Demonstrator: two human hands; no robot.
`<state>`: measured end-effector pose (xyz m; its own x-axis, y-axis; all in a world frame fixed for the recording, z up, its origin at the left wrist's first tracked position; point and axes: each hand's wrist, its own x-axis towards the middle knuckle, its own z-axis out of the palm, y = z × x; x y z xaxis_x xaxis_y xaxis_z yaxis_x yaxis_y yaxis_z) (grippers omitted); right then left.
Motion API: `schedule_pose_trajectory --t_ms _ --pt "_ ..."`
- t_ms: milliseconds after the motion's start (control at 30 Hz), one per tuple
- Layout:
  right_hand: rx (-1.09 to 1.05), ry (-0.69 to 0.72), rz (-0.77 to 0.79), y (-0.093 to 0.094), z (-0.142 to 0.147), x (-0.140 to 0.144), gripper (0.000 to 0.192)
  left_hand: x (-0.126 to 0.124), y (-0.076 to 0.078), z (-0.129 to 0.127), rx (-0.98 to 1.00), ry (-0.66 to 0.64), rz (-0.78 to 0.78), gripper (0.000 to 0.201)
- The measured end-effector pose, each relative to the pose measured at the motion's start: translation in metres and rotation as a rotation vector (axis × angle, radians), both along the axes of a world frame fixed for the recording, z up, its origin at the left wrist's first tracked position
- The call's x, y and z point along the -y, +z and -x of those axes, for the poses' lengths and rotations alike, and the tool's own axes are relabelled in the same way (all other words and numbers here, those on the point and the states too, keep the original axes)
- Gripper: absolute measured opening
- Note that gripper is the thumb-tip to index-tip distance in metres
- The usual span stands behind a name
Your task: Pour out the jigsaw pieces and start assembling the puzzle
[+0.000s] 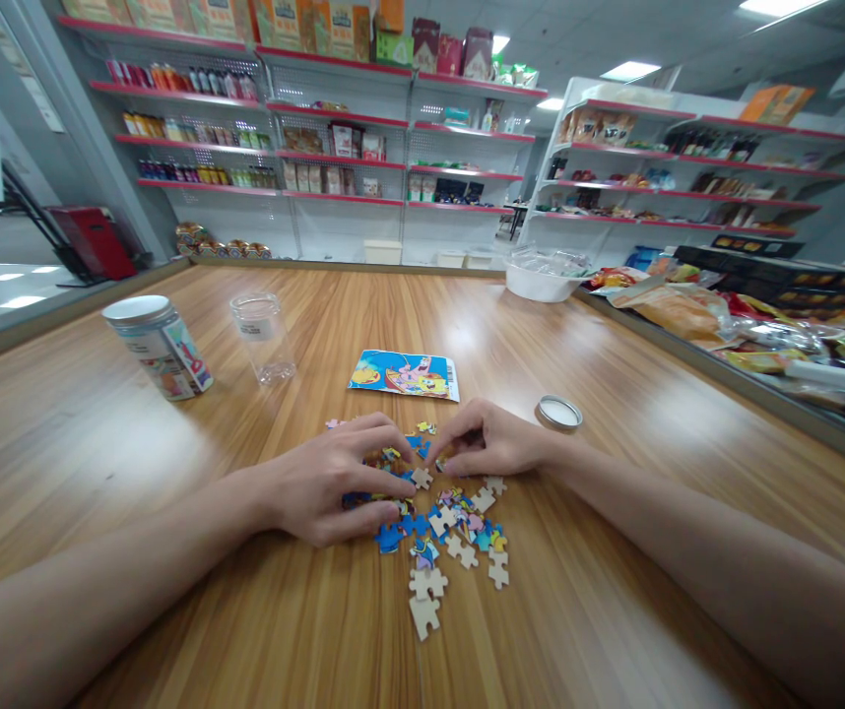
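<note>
A loose heap of jigsaw puzzle pieces (pixel 443 520) lies on the wooden table, some showing blue, yellow and pink print, others their plain wood-coloured backs. My left hand (pixel 338 478) rests over the heap's left side, fingers stretched out and apart, covering some pieces. From the right, my right hand (pixel 492 440) reaches in with index finger and thumb close together around a small puzzle piece (pixel 441 464); its other fingers are curled. A plain-backed piece (pixel 422 479) lies between the two hands. Behind them lies a cartoon picture card (pixel 406 375).
At the left stand a printed canister (pixel 159 347) with a white lid and a clear plastic jar (pixel 263 340). A round metal-rimmed lid (pixel 559 413) lies right of my right hand. Farther back are a white basin (pixel 541 281), packaged snacks (pixel 688 310) and stocked shelves (pixel 341 158).
</note>
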<state>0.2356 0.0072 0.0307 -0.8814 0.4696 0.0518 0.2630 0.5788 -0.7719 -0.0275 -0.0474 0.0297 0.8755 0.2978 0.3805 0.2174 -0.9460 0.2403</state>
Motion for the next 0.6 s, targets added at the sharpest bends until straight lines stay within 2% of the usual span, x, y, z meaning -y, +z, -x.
schedule_pose_trajectory --t_ms 200,467,600 --pt "0.087 -0.002 -0.119 -0.0040 0.0058 0.0045 0.029 -0.0012 -0.0006 -0.0004 0.032 -0.018 0.028 0.022" --pt "0.008 0.011 -0.187 -0.0087 0.0070 0.0035 0.028 -0.0006 -0.0017 -0.0001 0.038 -0.014 -0.007 0.026" --pt "0.017 0.024 -0.212 -0.0091 0.0068 0.0036 0.026 0.0016 0.0018 -0.0007 -0.033 -0.015 0.003 0.030"
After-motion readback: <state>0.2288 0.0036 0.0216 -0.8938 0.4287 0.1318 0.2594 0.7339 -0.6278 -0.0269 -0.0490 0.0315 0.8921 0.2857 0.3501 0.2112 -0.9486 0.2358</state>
